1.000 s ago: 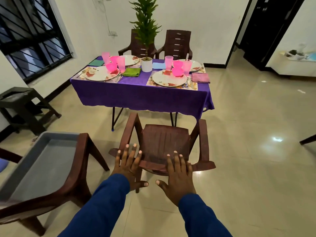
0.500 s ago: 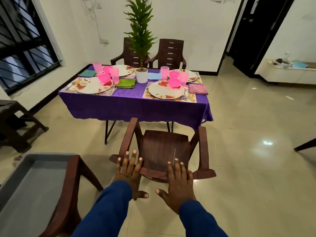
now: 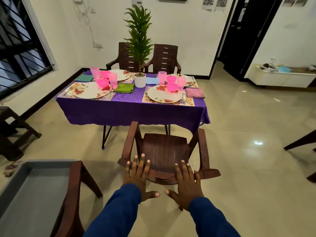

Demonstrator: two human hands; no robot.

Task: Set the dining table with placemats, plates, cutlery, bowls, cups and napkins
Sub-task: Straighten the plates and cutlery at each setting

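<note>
a glossy beige tiled floor (image 3: 248,168) is seen under white walls, with a barred window far to the left of the hands and a dark doorway far to the right. both hands are held out flat with fingers spread, released and grasping nothing: the left hand (image 3: 138,178) and the right hand (image 3: 186,187) are seen over the near edge of a brown plastic chair (image 3: 164,151); whether that edge is touched cannot be told. well beyond the hands, past the chair, the surface (image 3: 133,108) is covered with a purple cloth and is laid for four. a floral plate (image 3: 92,90) on a placemat (image 3: 62,94) lies ahead to the left, with a pink bowl (image 3: 102,82) and a pink cup (image 3: 113,80) at its far side. a second floral plate (image 3: 164,95) lies straight ahead, a pink bowl resting on its far rim. a green napkin (image 3: 124,88) is placed between the two plates, and a mauve napkin (image 3: 195,93) just right of the second plate. a potted plant (image 3: 139,79) stands at the middle. a grey tray (image 3: 32,194) on another chair is seen left of the left hand.
</note>
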